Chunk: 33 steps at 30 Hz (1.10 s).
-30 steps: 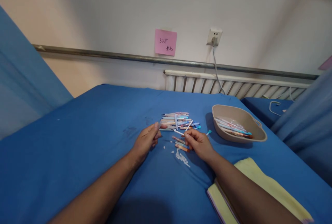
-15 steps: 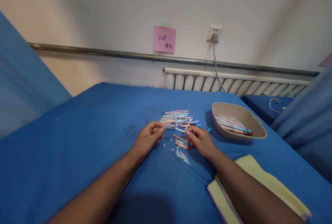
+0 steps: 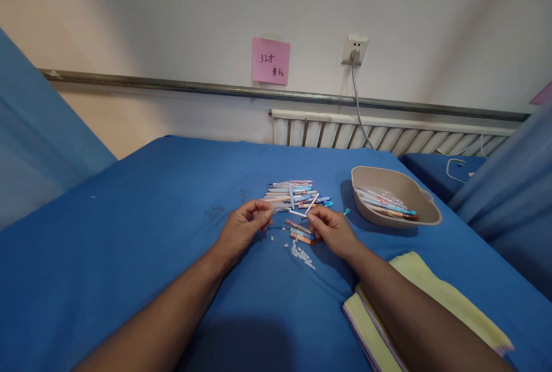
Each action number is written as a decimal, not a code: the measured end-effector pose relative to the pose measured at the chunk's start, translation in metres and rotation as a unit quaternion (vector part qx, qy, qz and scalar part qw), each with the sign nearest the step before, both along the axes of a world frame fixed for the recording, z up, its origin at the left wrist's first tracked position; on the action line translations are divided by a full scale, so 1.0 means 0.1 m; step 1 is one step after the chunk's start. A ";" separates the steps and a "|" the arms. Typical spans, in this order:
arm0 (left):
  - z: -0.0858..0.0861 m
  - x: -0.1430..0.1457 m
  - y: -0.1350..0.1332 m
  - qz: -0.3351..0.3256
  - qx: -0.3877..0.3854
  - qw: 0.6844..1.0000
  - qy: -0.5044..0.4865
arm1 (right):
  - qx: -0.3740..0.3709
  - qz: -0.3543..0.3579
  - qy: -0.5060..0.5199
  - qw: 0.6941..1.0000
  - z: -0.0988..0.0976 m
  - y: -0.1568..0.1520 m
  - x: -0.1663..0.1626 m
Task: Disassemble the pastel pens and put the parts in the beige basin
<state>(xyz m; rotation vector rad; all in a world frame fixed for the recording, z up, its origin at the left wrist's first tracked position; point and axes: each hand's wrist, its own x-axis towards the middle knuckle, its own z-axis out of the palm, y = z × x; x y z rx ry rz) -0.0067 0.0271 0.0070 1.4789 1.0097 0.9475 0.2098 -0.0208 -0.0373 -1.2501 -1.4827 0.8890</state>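
My left hand [image 3: 248, 223] pinches a slim, pale see-through piece [image 3: 279, 206], like a pen barrel. Between the thumb and fingers of my right hand [image 3: 330, 229] is a thin white stick [image 3: 297, 213], like a pen refill, its free end pointing at the pale piece. Whether the two touch I cannot tell. Just beyond my hands lies a pile of pens [image 3: 287, 189], with another white stick [image 3: 311, 203] at its near edge. Short coloured pen parts [image 3: 301, 235] lie below my right fingers. Nearer to me is a scatter of small white bits [image 3: 302, 256].
A beige basket [image 3: 425, 215] with several pens [image 3: 386, 204] stands to the right. A folded yellow cloth [image 3: 425, 280] lies under my right forearm. The table has a blue cover [image 3: 129, 234]; behind it are a radiator [image 3: 336, 132] and a wall socket [image 3: 355, 50].
Both hands stay nearly in place, holding the same pieces. The white stick in my right hand sits slightly more level and further left. The whole view has shifted a little.
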 end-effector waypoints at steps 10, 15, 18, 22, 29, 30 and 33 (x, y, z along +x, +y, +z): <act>0.04 -0.01 -0.01 0.009 0.011 1.000 0.016 | -0.008 0.002 -0.004 1.000 -0.02 0.00 0.01; 0.04 -0.01 -0.01 0.019 0.016 0.999 0.020 | -0.006 0.000 0.005 1.000 -0.03 0.01 0.02; 0.04 -0.02 -0.01 0.022 0.012 0.999 0.020 | -0.007 -0.002 0.012 1.000 -0.03 0.01 0.02; 0.06 -0.01 -0.02 0.019 0.007 0.999 0.026 | -0.007 -0.004 0.007 1.000 -0.03 0.00 0.01; 0.08 -0.01 -0.02 0.006 0.013 0.999 0.045 | 0.001 -0.003 -0.020 1.000 0.00 -0.01 0.02; 0.08 -0.02 -0.02 0.000 0.014 0.999 0.049 | 0.005 -0.006 -0.026 1.000 0.00 -0.01 0.03; 0.05 -0.04 -0.01 -0.020 0.015 0.998 0.063 | 0.020 -0.017 -0.039 0.999 0.00 -0.01 0.04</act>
